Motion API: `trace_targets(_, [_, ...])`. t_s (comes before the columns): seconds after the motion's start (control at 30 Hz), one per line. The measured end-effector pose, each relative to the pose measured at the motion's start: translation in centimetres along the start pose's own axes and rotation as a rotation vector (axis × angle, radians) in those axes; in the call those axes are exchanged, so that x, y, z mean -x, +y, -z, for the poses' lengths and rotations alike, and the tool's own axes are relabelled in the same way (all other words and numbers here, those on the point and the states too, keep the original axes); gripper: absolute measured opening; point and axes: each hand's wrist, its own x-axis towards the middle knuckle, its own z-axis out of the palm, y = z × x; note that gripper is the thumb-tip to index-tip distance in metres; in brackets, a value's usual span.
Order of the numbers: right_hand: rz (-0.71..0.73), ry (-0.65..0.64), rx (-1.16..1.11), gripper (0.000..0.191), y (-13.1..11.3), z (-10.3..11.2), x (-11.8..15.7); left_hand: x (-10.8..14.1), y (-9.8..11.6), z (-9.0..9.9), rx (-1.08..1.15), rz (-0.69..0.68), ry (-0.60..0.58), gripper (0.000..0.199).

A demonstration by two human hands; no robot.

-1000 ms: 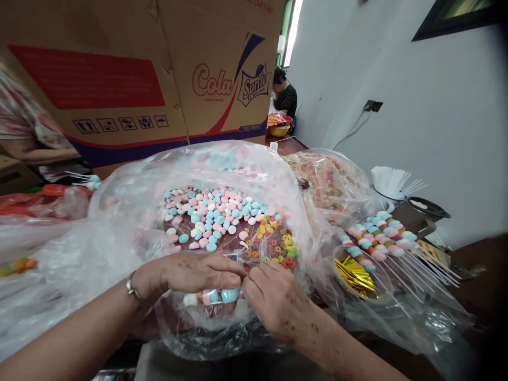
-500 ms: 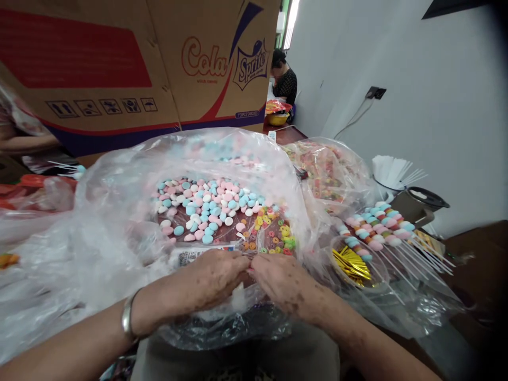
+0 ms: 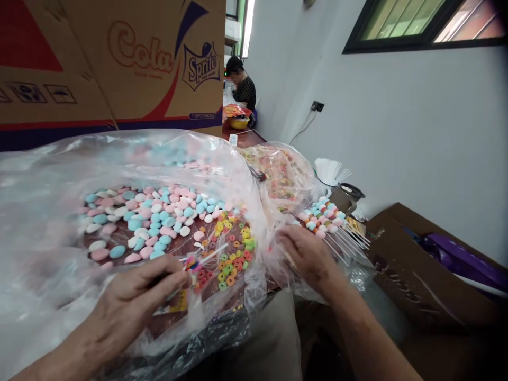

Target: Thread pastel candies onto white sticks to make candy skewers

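My left hand (image 3: 138, 296) pinches a small colourful wrapped item (image 3: 192, 263) at the front of the plastic bag; a white stick (image 3: 214, 254) sticks out beside it. Behind lie pink, blue and white candies (image 3: 159, 217) and coloured ring pieces (image 3: 234, 259) inside the clear bag (image 3: 198, 140). My right hand (image 3: 301, 251) is closed at the bag's right side, over the spot where the gold ties lay; what it holds, if anything, is hidden. Just beyond it are candy skewers (image 3: 325, 214) on white sticks.
A large cardboard box (image 3: 138, 100) stands at the back left. Another bag of ring pieces (image 3: 278, 169), white sticks (image 3: 327, 172) and a dark jug (image 3: 345, 198) are at the right. A person (image 3: 242, 87) sits far back. An open carton (image 3: 428, 286) is at lower right.
My hands have parted: the left moved left and now pinches the colourful item, while the right moved right and up. The view has turned right.
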Motion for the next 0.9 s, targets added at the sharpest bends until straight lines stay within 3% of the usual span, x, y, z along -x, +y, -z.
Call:
trace_targets(0.07, [-0.172, -0.107, 0.228, 0.027, 2.9, 0.1, 0.0, 0.2, 0.4, -0.2, 0.049, 0.06, -0.039, 0.03])
trace_targets(0.2, [-0.239, -0.229, 0.321, 0.026, 5.5, -1.3, 0.0, 0.8, 1.2, -1.4, 0.18, 0.267, -0.102, 0.033])
trace_targets(0.33, [-0.252, -0.267, 0.354, 0.03, 5.7, -2.3, 0.1, 1.0, 1.4, -2.3, 0.233, 0.276, -0.121, 0.032])
trace_targets(0.63, [-0.25, -0.259, 0.376, 0.031, 6.3, -1.7, 0.2, 1.0, -0.5, -1.9, 0.281, 0.281, -0.174, 0.035])
trace_targets(0.9, [-0.209, -0.272, 0.378, 0.03, 5.6, -2.1, -0.3, 2.0, 1.3, -3.1, 0.242, 0.277, -0.13, 0.036])
